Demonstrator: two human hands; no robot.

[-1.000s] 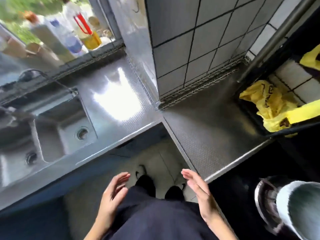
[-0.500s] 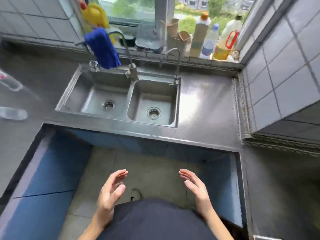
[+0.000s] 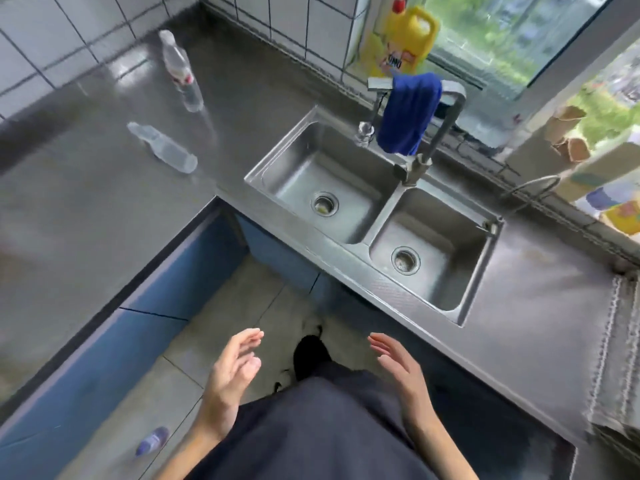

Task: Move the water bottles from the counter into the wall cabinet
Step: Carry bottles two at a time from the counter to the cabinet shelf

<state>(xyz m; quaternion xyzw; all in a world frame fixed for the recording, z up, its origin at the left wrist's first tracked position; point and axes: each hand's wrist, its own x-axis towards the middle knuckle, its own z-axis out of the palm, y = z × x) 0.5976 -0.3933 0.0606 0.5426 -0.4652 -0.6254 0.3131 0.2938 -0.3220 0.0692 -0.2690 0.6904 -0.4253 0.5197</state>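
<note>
Bottles on counter [image 3: 86, 209], far-left corner, well apart from both hands. Left hand [image 3: 228, 379] nearer, right hand [image 3: 398, 372] farther; each grip wide, holding nothing. Near bottle [image 3: 162, 148] lies flat, cap up-left, axis diagonal. Far bottle [image 3: 181, 72] seems upright by the tiles, cap away from me.

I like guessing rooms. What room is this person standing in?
Most likely a kitchen. There is a steel double sink with a tap, a long metal counter holding water bottles, and tiled walls.
</note>
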